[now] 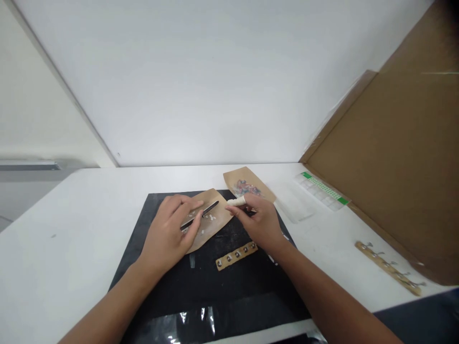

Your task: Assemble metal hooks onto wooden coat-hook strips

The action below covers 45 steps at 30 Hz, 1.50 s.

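My left hand [172, 224] is closed around a dark pen-like tool [211, 207], over a brown paper packet [218, 215] with small white pieces in its clear window. My right hand [261, 220] is closed at the packet's right side; its index finger wears a pale cover [236, 201], and whatever lies between thumb and finger is too small to make out. Below the hands, a tan strip [233, 257] with several round metal pieces lies on the black mat [215, 296].
Behind my right hand lies another brown packet [231, 177] with coloured bits. A clear case with a green-edged label [324, 188] is to the right. Nearer, a tan strip [390, 271] holds metal pieces. A brown board [401, 157] stands along the right side.
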Available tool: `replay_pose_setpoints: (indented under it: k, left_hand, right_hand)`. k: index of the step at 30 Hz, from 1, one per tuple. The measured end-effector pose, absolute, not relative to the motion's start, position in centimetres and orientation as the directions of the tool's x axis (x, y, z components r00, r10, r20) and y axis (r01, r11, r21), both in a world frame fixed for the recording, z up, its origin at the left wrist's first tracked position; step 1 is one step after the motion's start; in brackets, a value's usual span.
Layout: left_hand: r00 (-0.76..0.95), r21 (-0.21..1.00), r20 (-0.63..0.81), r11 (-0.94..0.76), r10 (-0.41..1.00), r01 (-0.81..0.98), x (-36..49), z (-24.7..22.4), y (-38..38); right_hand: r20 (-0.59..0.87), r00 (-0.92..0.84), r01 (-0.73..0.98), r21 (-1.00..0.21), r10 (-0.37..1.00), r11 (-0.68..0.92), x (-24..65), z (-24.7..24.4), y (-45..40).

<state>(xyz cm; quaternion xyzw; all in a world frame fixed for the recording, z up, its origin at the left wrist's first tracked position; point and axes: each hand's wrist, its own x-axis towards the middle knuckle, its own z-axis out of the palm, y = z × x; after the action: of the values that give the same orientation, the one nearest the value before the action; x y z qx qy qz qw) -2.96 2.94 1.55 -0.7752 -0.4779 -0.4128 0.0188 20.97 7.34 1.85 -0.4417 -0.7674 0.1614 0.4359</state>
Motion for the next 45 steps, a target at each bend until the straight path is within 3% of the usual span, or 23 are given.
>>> replay_pose_setpoints:
  k: [2, 4, 7, 12, 15, 21, 32, 40, 45]
  left_hand:
    - [0.217, 0.447, 0.645, -0.592, 0.733, 0.671, -2.2, 2.3, 2.2]
    - [0.204, 0.602, 0.557, -0.561, 0.805, 0.569, -1.3, 2.9, 1.0]
    - [0.126, 0.825, 0.342, -0.362, 0.931, 0.434, 0.1, 3.2, -2.0]
    - [0.076, 0.982, 0.077, -0.089, 0.994, 0.169, 1.8, 1.0, -7.3]
    - [0.093, 0.999, -0.022, 0.018, 0.995, 0.045, 2.5, -0.5, -8.9]
    - [0.059, 1.000, 0.022, -0.021, 0.998, -0.006, 3.2, -1.0, -9.4]
    - [0.067, 0.975, -0.204, 0.209, 0.977, -0.073, 4.5, -2.2, -10.4]
    - [0.123, 0.958, -0.226, 0.243, 0.966, -0.150, 4.3, -2.6, -9.6]
    - [0.125, 0.930, -0.264, 0.287, 0.956, -0.229, 4.4, -2.5, -9.3]
  right_hand:
    - [0.527, -0.253, 0.523, -0.631, 0.811, 0.573, 21.0, 2.5, 6.7]
    - [0.555, -0.292, 0.497, -0.608, 0.779, 0.619, 20.9, 3.1, 5.1]
    - [0.615, -0.302, 0.493, -0.554, 0.729, 0.671, 20.7, 3.1, 1.4]
    - [0.683, -0.259, 0.431, -0.550, 0.682, 0.715, 20.7, 1.1, -4.5]
    - [0.695, -0.246, 0.442, -0.540, 0.676, 0.716, 21.1, 0.6, -6.2]
    - [0.716, -0.333, 0.439, -0.459, 0.614, 0.772, 22.0, 0.4, -7.1]
    - [0.645, -0.306, 0.518, -0.504, 0.700, 0.691, 22.0, -0.9, -7.6]
    - [0.394, -0.358, 0.418, -0.743, 0.847, 0.522, 23.2, -0.6, -7.3]
    - [0.500, -0.446, 0.405, -0.627, 0.743, 0.665, 23.6, -0.8, -6.8]
